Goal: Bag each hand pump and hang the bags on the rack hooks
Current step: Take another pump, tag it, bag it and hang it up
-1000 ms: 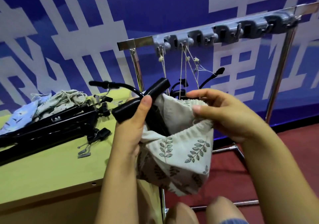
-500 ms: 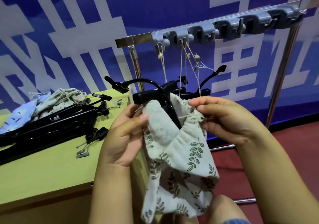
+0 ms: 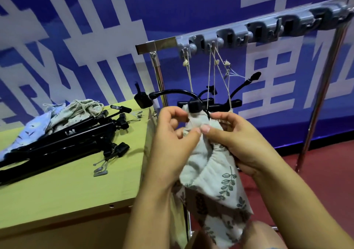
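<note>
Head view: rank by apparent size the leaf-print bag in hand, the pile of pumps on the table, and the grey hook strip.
1. Pile of pumps
2. Leaf-print bag, though it is nearest the camera
3. Hook strip, though its right end runs out of frame

There is a single view, from a camera worn on the person's head, looking forward and down. It sits close over the two hands (wide-angle, so edges bend), with the rack (image 3: 249, 32) straight ahead and above them. The tabletop (image 3: 76, 187) lies left of the rack; a blue wall stands behind it.
</note>
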